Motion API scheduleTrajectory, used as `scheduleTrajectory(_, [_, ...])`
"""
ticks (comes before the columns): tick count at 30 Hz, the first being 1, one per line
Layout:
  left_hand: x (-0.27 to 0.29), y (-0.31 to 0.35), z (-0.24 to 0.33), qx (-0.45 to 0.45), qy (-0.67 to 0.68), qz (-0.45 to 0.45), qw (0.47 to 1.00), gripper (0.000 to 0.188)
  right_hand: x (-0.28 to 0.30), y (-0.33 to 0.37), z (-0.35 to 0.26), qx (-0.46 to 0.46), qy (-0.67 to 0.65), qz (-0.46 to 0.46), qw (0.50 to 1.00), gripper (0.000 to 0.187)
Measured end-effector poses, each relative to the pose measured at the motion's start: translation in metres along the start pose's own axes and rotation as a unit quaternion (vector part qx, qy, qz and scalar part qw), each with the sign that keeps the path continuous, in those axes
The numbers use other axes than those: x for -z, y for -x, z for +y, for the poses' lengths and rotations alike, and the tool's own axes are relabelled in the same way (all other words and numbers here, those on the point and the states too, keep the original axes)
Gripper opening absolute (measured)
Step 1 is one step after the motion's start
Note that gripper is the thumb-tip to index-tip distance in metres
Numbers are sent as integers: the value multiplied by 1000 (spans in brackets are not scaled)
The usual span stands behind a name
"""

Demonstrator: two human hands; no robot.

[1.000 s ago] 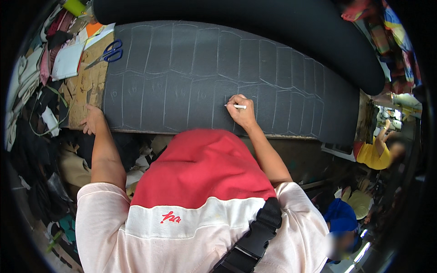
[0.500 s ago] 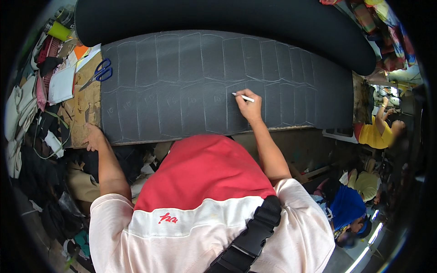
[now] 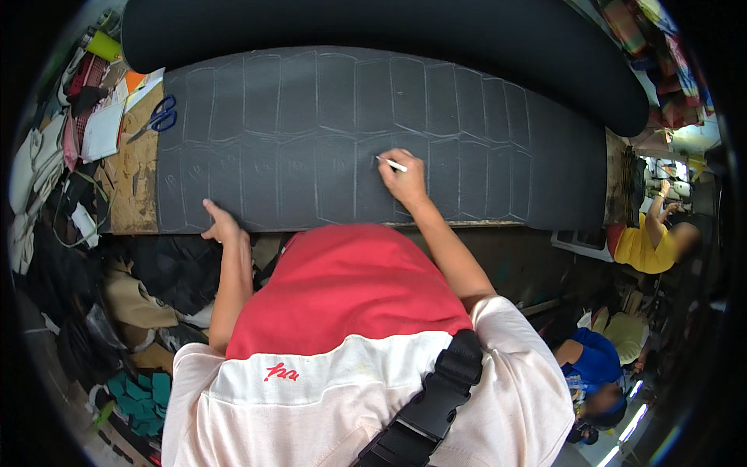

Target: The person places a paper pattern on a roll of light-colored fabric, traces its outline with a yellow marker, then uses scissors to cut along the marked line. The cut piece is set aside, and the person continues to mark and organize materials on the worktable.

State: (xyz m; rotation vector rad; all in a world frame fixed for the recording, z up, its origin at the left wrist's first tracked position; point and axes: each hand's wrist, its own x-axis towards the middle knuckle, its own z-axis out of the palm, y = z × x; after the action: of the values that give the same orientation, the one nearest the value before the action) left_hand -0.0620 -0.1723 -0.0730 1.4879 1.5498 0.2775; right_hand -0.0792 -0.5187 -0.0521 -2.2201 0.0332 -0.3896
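A dark grey sheet of material (image 3: 296,179) lies over the table, covered with pale outlines of panel shapes in two rows. My right hand (image 3: 406,177) grips a white pen (image 3: 394,164), its tip touching the sheet inside a lower-row outline. Faint marks show in the outlines to the left of it. At the near edge of the sheet rests my left hand (image 3: 222,223), thumb and fingers apart, holding nothing.
A thick dark roll (image 3: 373,35) spans the table's far side. Blue-handled scissors (image 3: 162,114) lie at the left end by a notebook (image 3: 103,132) and cardboard (image 3: 134,194). Cloth scraps (image 3: 140,300) heap at lower left. Two people, in yellow (image 3: 647,245) and blue (image 3: 595,359), are at right.
My left hand has left the cardboard edge and moved right onto the sheet's near edge. My right hand with the pen has shifted slightly left. The view has moved a little.
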Motion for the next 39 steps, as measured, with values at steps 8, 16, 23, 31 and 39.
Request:
scheduleTrajectory(8, [-12, 26, -1, -96, -161, 104, 977, 88, 54, -4, 34, 44, 5, -28, 999, 9])
scheduleTrajectory(16, [-16, 34, 4, -60, -179, 127, 974, 95, 65, -2, 58, 15, -41, -78, 996, 8])
scheduleTrajectory(23, [-17, 37, 4, -62, -192, 137, 970, 97, 74, -8, 62, 57, -121, -98, 986, 8])
scheduleTrajectory(31, [-17, 41, 7, -52, -202, 138, 968, 97, 117, 14, 89, -15, -47, -114, 992, 8])
scheduleTrajectory(39, [-18, 39, 5, -59, -194, 142, 969, 97, 123, 13, 90, -129, -3, -33, 991, 11])
